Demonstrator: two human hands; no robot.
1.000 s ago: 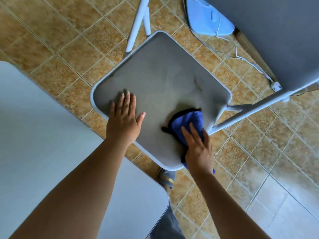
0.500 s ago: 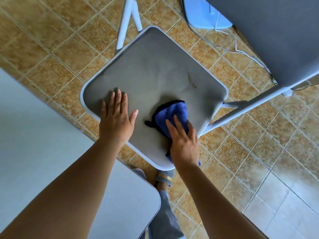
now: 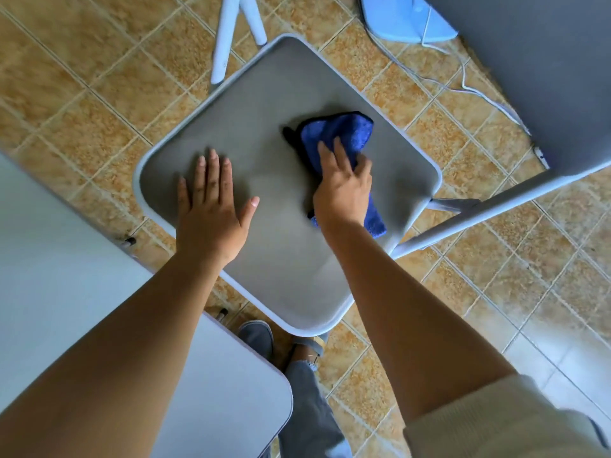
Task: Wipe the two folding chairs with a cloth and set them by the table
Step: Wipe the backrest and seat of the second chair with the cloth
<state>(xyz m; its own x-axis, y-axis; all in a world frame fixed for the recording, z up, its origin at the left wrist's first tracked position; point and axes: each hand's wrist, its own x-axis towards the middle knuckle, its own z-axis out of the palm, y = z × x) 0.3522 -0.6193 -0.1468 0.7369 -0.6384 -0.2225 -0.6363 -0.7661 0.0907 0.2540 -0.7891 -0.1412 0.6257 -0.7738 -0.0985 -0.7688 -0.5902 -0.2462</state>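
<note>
A grey folding chair stands unfolded below me, its seat (image 3: 264,110) filling the middle of the view and its backrest (image 3: 542,71) at the upper right. My left hand (image 3: 211,213) lies flat on the seat's left part, fingers spread. My right hand (image 3: 344,186) presses a crumpled blue cloth (image 3: 340,133) onto the right half of the seat, fingers curled over it. One end of the cloth sticks out beyond my wrist. A second chair is not visible.
A light grey table (image 3: 66,292) fills the lower left, its rounded corner close to the seat's front edge. White chair legs (image 3: 224,38) stand on the tan tiled floor. A pale blue appliance base (image 3: 396,18) and white cable (image 3: 479,90) lie behind. My feet (image 3: 258,338) are under the seat.
My right hand has pushed the blue cloth away from the seat's near edge towards its middle and back. My left hand stays flat on the seat. The dark smudge on the seat no longer shows.
</note>
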